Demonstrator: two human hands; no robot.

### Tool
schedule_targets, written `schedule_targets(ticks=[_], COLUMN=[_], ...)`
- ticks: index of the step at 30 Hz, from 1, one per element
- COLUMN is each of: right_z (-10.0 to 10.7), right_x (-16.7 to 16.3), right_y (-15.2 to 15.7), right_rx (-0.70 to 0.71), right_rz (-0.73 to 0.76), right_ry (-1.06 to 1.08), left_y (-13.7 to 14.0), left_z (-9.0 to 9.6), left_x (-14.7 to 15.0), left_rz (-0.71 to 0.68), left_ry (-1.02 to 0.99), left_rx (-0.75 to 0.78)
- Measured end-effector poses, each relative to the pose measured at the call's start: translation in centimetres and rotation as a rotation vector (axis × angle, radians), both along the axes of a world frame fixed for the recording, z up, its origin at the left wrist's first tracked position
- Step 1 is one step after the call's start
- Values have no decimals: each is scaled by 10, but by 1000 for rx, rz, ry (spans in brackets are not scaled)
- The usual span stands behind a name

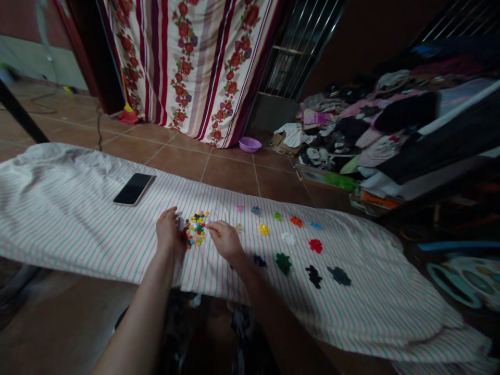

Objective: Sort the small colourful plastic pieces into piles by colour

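Note:
A mixed pile of small coloured pieces [195, 229] lies on the striped cloth [97, 229]. At its left edge my left hand [167, 230] stands on its side, fingers stretched out and holding nothing that shows. My right hand [225, 240] is at the pile's right edge with thumb and fingers pinched; whatever is between the fingertips is too small to make out. To the right are single-colour heaps, among them yellow pieces [264, 229], red pieces [315, 246], dark green pieces [283, 263], black pieces [313, 276] and dark grey pieces [339, 276].
A phone [134, 189] rests on the cloth at left. Beyond the cloth are a tiled floor, a purple basin [250, 145], a flowered curtain [187, 62] and a red broom [128, 114]. Clothes [351, 114] are heaped at the right.

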State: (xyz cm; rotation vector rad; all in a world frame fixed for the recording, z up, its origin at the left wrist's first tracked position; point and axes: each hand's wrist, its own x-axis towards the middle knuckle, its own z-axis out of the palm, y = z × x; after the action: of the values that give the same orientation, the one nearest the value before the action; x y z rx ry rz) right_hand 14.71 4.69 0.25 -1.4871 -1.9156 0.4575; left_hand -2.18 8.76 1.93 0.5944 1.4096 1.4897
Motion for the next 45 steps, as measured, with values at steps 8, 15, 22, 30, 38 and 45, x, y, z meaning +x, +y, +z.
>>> schedule_targets(ticks=[8, 15, 22, 30, 38, 45], right_z=[-11, -4, -9, -4, 7, 14], right_x=[-18, -21, -21, -23, -22, -24], right_y=[11, 12, 13, 8, -8, -11], right_rx=[27, 24, 43, -1, 37, 1], right_rz=[-87, -49, -21, -41, -118, -93], right_ry=[-117, -213, -197, -185, -83, -76], left_y=[-9, -6, -8, -10, -9, -7], left_z=[23, 18, 18, 26, 36, 30], left_x=[0, 9, 7, 7, 6, 4], left_rz=[41, -105, -55, 19, -15, -46], left_ry=[-211, -184, -240, -303, -249, -213], left_rx=[-127, -93, -110, -177, -282, -248])
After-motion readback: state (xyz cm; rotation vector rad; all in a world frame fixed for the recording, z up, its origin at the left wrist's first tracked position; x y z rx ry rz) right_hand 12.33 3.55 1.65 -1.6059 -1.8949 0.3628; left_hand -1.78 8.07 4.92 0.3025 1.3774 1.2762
